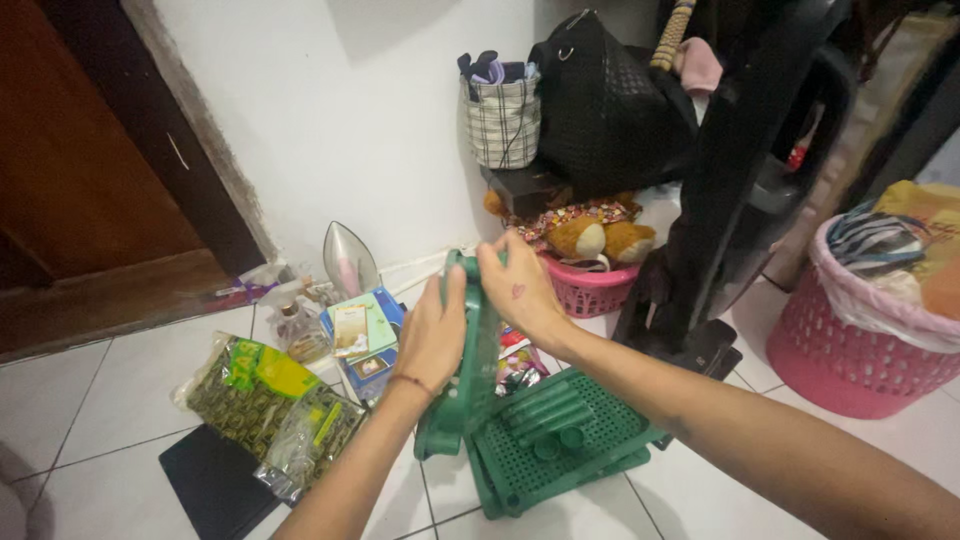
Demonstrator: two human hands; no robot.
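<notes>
My left hand [433,335] and my right hand [520,288] both grip an upright green plastic panel [470,380], held on edge above the tiled floor. The left hand holds its left side, the right hand closes over its top edge. Just right of it, flat green perforated shelf panels [590,460] lie stacked on the floor, with several green tube legs [545,410] resting on top.
Left of the panel lie plastic packets [250,395], small boxes [362,335], a bottle [297,328], a clothes iron [348,258] and a black flat pad [215,480]. A pink basket [590,290] with a plush toy, a black chair [730,190], and a pink laundry basket [850,350] stand at right.
</notes>
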